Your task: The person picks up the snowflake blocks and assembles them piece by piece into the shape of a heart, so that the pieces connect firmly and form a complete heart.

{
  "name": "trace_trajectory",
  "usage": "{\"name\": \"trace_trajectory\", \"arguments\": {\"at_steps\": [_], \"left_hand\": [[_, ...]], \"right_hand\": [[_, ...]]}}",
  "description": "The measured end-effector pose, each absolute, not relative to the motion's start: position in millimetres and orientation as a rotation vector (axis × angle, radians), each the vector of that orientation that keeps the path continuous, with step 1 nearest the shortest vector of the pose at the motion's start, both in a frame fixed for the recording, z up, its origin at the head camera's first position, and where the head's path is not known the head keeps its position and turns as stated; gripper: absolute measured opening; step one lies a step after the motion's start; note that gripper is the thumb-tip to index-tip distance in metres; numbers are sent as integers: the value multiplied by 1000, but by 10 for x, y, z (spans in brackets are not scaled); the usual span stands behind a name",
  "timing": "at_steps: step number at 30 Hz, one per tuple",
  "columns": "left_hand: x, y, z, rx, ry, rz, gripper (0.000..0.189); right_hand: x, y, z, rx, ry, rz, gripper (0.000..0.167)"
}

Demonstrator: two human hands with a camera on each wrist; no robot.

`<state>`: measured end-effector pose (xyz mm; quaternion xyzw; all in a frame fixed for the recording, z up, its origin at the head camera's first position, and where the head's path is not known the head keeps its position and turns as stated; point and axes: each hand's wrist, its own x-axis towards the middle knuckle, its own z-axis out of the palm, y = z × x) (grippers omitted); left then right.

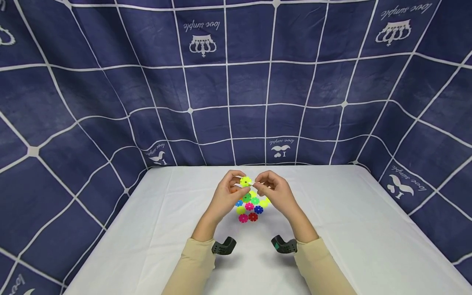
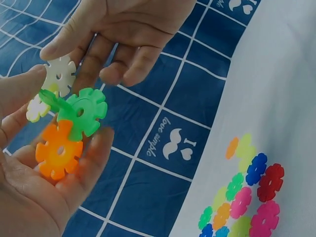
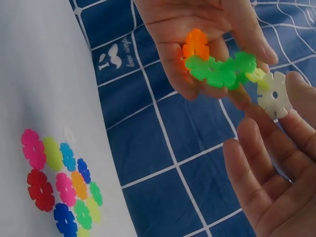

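My left hand [image 1: 225,196] holds a small chain of notched plastic snowflake discs. An orange disc [image 2: 48,150] and green discs [image 2: 93,116] lie over its fingers, while the yellow disc [image 1: 243,179] at the chain's far end is pinched by thumb and fingers. Coming from the right, my right hand [image 1: 277,191] pinches a white snowflake disc [image 3: 280,102] between thumb and fingertips. The white disc's edge meets the yellow one; how deep their slots engage cannot be told. Both hands are above the table, close together.
Several loose snowflake discs, among them a pink disc [image 1: 241,218], a red disc [image 1: 255,218] and a dark blue disc [image 1: 260,212], lie on the white tabletop [image 1: 166,229] below the hands. A blue checked curtain [image 1: 247,86] hangs behind and at both sides.
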<state>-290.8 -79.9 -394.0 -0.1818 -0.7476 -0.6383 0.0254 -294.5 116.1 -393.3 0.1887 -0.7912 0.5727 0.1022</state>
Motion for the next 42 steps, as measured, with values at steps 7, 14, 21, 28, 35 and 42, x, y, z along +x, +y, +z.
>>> {"name": "trace_trajectory", "arguments": {"at_steps": [7,14,21,28,35,42], "left_hand": [[-2910,-796,-3951,-552,-2303,-1995,34],[-2917,-791,-3967,-512,-2354,-1924,32],[-2909,-793,-3976,-486,-2381,-1905,26],[-2919,-805,-3972,-448,-2334,-1963,19],[-2934,-832,-3952,-424,-2310,-2004,25],[-2934,-841,-3952,-404,-2301,-2030,20]], "right_hand": [[-2951,1163,-3953,568,-2352,1712,14],[-2955,1159,-3976,573,-2340,1719,15],[-2967,1141,-4001,574,-2321,1673,14],[-2998,1195,-4027,547,-2308,1638,14],[-3115,1328,-4133,341,-2442,1355,11],[-3277,1482,-4413,193,-2583,1275,20]]}}
